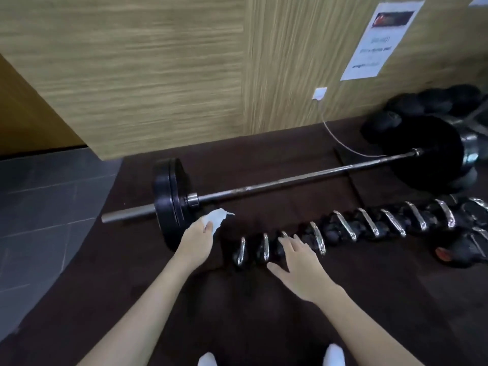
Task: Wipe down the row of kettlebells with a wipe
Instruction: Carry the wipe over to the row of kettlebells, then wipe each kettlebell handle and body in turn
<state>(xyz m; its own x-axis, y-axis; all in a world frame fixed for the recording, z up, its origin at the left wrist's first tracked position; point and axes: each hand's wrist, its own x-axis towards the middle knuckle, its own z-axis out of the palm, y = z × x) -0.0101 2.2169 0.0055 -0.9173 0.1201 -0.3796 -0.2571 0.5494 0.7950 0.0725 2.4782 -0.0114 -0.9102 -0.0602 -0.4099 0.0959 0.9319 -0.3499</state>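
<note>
The row of kettlebells (343, 228) runs from just ahead of the person away to the right. The right hand (298, 262), fingers spread, reaches over its near end; the left hand (196, 240) pinches the white wipe (217, 217) just left of it.

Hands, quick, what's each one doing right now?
Left hand: grips the wipe.
Right hand: open, fingers spread over the kettlebells, holding nothing.

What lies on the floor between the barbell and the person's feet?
The row of kettlebells lies between the barbell and the feet, as the head view shows.
</note>
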